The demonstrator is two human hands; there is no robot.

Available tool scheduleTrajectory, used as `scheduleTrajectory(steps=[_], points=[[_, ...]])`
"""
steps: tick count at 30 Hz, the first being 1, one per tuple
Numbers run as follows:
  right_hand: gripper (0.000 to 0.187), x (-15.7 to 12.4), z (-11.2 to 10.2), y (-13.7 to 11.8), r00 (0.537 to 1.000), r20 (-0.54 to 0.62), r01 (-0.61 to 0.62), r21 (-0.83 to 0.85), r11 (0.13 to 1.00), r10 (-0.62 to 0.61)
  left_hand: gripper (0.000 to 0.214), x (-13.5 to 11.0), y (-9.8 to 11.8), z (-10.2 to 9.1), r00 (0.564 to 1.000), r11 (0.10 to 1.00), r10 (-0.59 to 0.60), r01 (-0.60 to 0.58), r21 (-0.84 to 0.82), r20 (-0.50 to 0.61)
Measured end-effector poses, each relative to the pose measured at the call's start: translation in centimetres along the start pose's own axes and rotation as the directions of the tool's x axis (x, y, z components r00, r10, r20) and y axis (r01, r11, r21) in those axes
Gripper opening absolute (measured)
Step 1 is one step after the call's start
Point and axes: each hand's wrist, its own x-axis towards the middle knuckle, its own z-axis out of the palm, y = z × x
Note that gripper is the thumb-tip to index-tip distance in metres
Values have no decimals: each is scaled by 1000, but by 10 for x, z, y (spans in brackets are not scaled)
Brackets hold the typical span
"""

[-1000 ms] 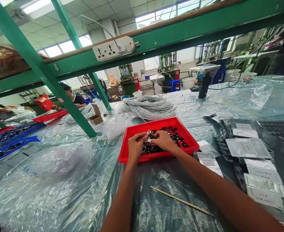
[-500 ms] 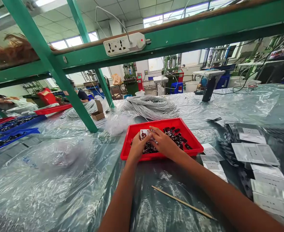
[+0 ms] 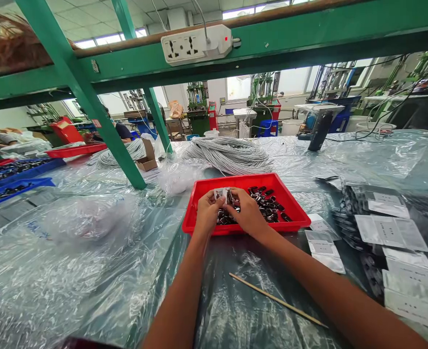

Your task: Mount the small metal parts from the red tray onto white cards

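Observation:
A small white piece with dark parts [image 3: 220,193] is held up between both hands; its exact kind I cannot make out. My left hand [image 3: 207,213] pinches its left side, thumb across the front. On the other side my right hand [image 3: 249,212] grips it, fingers curled behind and thumb toward the middle. Both hands are over a red plastic tray [image 3: 195,203], above a loose heap of small glossy black parts [image 3: 270,206]. Some of these parts are hidden by the hands.
Flat printed packets [image 3: 392,230] lie stacked at right. A thin wooden stick [image 3: 277,299] rests in front of the tray. Behind it are coiled grey cables [image 3: 230,155]. A crumpled plastic bag [image 3: 93,218] lies at left, near a green post [image 3: 108,135].
The white piece has turned in my hands. My right fingers have moved from across its front to its right side. The view has shifted slightly.

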Motion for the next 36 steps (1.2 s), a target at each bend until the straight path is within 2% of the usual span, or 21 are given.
scheduleTrajectory(steps=[2,4,6,8,10,12,14,17,20,24,28,31,34,36], points=[[25,3,-3,0,992,36,-122,102,987,119,28,-1,3,0,998,997,27,-31,70,53],[19,7,-10,0,975,106,-210,148,966,196,23,-1,6,-1,995,979,81,-89,181,55],[14,11,-18,0,963,156,-236,84,968,221,17,0,7,-4,986,938,162,-146,314,-27],[19,15,-26,1,957,200,-202,-62,977,211,12,2,7,-8,971,913,201,-139,384,-128],[31,16,-30,3,964,222,-110,-181,977,150,11,5,6,-10,975,961,126,-75,266,-184],[44,15,-29,4,978,207,14,-215,977,32,15,6,6,-8,989,999,5,1,37,-150],[47,13,-25,6,982,168,117,-194,974,-84,22,6,7,-5,994,992,-58,47,-116,-88],[43,8,-17,7,976,146,183,-173,968,-159,36,3,7,0,997,993,-62,57,-105,-50],[43,5,-11,5,973,144,206,-180,962,-181,48,0,6,0,997,998,-38,34,-47,-70],[49,1,-7,2,969,130,230,-171,958,-210,45,0,4,-3,994,999,-8,2,-52,-113],[48,-3,-2,-3,979,71,197,-130,972,-189,46,3,7,-9,994,998,2,-8,-58,-105],[43,-7,2,-7,988,26,154,-76,985,-152,46,3,12,-14,999,999,3,-4,-44,-44],[34,-7,2,-10,1000,3,30,7,1000,-30,42,0,17,-15,998,1000,-8,7,24,54],[25,-5,-2,-9,996,46,-76,114,991,72,39,-2,21,-13,995,995,-11,2,95,101]])
